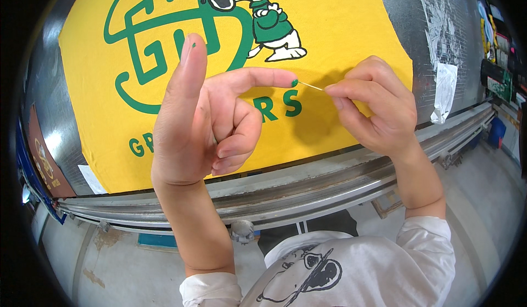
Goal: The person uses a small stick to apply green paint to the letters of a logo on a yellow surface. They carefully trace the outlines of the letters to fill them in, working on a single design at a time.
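Thin pale stick [310, 86], green paint on tip, pinched in right hand [373, 106] fingers. Left hand [206, 123] raised, index extended touching tip, other fingers curled, above yellow printed shirt [340, 27].

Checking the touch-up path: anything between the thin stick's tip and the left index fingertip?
Nothing visible. The thin stick, pinched in the right hand, runs straight to the green paint dab on the left hand's index fingertip. Both hands are raised over the yellow printed shirt, and the gap is open.
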Tool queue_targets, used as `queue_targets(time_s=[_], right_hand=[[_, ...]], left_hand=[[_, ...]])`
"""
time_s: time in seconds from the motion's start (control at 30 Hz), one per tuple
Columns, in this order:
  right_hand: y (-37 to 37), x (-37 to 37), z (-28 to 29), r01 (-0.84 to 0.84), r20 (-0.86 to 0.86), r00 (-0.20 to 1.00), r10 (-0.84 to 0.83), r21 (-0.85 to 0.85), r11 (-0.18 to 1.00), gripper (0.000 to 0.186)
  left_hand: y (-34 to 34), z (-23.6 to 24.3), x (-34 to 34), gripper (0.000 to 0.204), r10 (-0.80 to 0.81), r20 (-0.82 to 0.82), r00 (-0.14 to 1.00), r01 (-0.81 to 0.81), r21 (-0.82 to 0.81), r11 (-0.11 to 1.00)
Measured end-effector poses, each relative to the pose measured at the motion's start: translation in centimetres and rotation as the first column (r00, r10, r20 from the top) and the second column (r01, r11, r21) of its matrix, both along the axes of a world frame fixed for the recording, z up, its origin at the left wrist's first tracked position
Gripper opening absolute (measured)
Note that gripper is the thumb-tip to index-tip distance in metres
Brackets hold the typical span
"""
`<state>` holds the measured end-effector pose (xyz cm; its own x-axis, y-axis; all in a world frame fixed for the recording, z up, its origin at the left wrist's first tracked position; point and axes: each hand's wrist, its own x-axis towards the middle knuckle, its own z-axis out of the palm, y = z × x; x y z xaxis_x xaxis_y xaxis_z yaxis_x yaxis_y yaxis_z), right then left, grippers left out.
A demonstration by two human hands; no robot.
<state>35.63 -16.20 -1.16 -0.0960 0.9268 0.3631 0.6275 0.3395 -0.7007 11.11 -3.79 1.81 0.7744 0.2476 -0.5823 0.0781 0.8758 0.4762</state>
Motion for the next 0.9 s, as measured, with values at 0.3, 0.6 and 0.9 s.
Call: queue_targets(time_s=[0.3, 0.6, 0.9], right_hand=[[0.2, 0.0, -0.2, 0.021, 0.021, 1.0, -0.021, 0.003, 1.0, 0.027], [0.0, 0.0, -0.2, 0.036, -0.009, 0.999, -0.036, -0.023, 0.999, 0.026], [0.0, -0.4, -0.8, -0.06, 0.051, 0.997, 0.066, -0.101, 0.993, 0.023]], left_hand=[[0.2, -0.2, 0.0, 0.121, 0.006, 0.027, 1.0, -0.006, 0.007, 1.0], [0.3, -0.4, -0.2, 0.119, 0.013, 0.043, 0.999, -0.015, 0.049, 0.999], [1.6, -2.4, -2.8, 0.104, 0.49, 0.374, 0.787, -0.496, -0.09, 0.864]])
